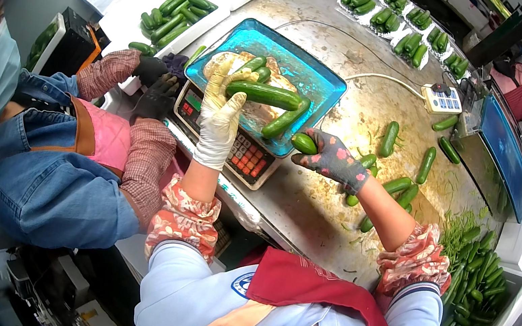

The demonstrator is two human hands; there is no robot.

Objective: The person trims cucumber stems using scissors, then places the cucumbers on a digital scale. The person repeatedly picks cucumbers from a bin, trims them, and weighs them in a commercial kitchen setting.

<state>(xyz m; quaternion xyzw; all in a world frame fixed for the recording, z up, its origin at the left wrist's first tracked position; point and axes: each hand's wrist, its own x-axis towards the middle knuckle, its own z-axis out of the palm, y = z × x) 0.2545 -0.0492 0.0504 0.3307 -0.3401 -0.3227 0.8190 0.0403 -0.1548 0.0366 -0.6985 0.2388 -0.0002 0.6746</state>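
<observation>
My left hand (222,111), in a pale rubber glove, grips one end of a cucumber (265,95) over the blue tray (328,79) of a digital scale. Beneath and beside it, more cucumbers (286,118) lie in the tray. To the right of the scale, my right hand (331,158), in a dark flowered glove, holds a short cucumber (304,143) with its end pointing left. The scale's keypad (248,156) faces me. Several loose cucumbers (389,139) lie on the metal table (330,210) right of my right hand.
A co-worker's dark-gloved hands (157,90) are left of the scale. White trays (215,17) with cucumbers stand behind. Packed cucumber bundles (386,19) sit at the back. A power strip (442,99), its cable, a second scale (504,145) and a full cucumber crate (515,305) are at right.
</observation>
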